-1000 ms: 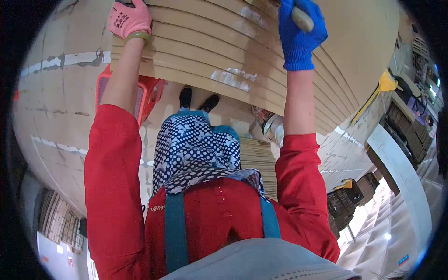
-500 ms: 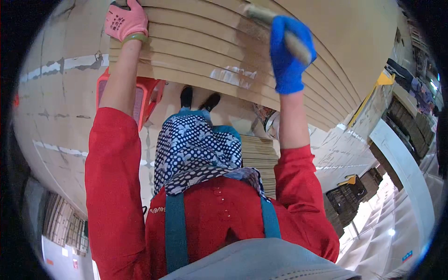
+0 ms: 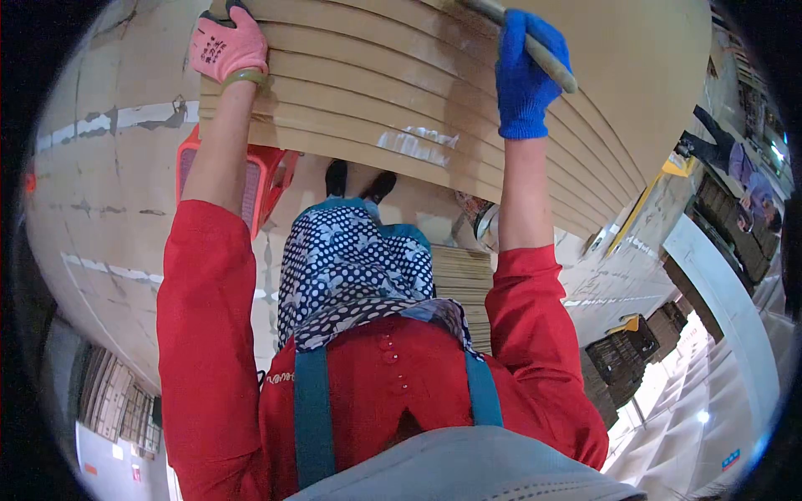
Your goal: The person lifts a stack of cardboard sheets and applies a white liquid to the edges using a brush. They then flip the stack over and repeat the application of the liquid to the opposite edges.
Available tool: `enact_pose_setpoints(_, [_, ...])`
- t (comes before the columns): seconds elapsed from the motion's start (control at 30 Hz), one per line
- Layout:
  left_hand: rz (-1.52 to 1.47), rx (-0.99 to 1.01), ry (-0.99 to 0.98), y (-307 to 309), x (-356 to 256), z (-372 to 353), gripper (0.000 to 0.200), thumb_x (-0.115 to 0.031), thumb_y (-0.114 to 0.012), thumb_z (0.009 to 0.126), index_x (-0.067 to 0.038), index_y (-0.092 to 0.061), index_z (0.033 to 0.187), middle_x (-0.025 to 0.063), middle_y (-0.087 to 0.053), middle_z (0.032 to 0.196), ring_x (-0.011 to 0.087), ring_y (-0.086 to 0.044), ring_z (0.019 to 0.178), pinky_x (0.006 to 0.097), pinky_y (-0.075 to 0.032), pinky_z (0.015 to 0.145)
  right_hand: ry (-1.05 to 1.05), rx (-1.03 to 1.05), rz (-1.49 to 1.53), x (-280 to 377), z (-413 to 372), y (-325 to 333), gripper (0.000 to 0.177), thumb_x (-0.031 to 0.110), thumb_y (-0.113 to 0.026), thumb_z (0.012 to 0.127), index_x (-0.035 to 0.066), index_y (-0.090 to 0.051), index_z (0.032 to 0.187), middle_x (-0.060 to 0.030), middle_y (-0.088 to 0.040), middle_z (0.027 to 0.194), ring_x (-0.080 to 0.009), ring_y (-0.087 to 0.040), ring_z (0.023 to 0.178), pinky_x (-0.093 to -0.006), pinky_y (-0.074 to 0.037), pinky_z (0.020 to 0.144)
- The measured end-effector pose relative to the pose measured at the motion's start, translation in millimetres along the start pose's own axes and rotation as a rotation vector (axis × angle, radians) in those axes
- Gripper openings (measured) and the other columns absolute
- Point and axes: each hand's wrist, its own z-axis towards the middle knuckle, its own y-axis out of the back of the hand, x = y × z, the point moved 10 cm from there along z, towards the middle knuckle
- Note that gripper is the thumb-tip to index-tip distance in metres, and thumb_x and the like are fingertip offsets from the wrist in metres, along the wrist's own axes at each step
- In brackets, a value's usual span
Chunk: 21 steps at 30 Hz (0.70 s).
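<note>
The left hand (image 3: 227, 46), in a pink glove, rests on the left end of the cardboard stack (image 3: 376, 92) in the upper left of the frame. Its fingers (image 3: 219, 15) bend over the far edge of the stack at the frame border; whether they clamp the sheets cannot be determined. The right hand (image 3: 525, 75), in a blue glove, is positioned in the upper right of the frame above the same stack. Its fingers are fully closed around a pale tool handle (image 3: 558, 73), which runs diagonally through the fist and projects at both ends; the working end is cut off by the top of the frame. The cardboard stack occupies the upper centre of the frame, with its layered sheet edges facing the camera. Below its left end stands a red plastic crate (image 3: 266, 171) on the floor (image 3: 109, 184). The person's black shoes (image 3: 355, 177) appear just below the stack edge at centre. A smaller cardboard pile (image 3: 459, 280) lies right of centre, beside the right sleeve.
</note>
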Motion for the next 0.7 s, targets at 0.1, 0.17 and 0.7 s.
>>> enact_pose_setpoints(0.1, [0.025,0.040,0.012,3,-1,-1,0.053,-0.047,-0.046,0.079,0.000,-0.058,0.100,0.0209,-0.060,0.098,0.0356,-0.057,0.092,0.0447,-0.043,0.081,0.060,-0.104,0.029,3,-1,5,0.006,0.008,-0.069,0.075,0.004,-0.065,0.077,-0.0070,-0.064,0.074,-0.0175,-0.062,0.068,-0.0289,-0.049,0.065])
enact_pose_setpoints(0.17, [0.006,0.055,0.017,7,-3,-1,0.052,-0.046,-0.047,0.079,0.001,-0.059,0.097,0.0212,-0.061,0.095,0.0360,-0.058,0.090,0.0440,-0.044,0.079,0.014,-0.024,0.011,-1,-20,-2,0.005,0.008,-0.069,0.075,0.005,-0.065,0.077,-0.0066,-0.064,0.074,-0.0172,-0.062,0.068,-0.0284,-0.049,0.066])
enact_pose_setpoints(0.7, [-0.065,-0.015,-0.030,18,-2,-5,0.049,-0.043,-0.049,0.082,0.001,-0.058,0.103,0.0212,-0.061,0.100,0.0371,-0.057,0.092,0.0444,-0.044,0.081,-0.183,0.198,-0.036,32,-99,11,0.008,0.012,-0.068,0.071,0.010,-0.064,0.077,-0.0109,-0.063,0.076,-0.0282,-0.061,0.067,-0.0348,-0.050,0.061])
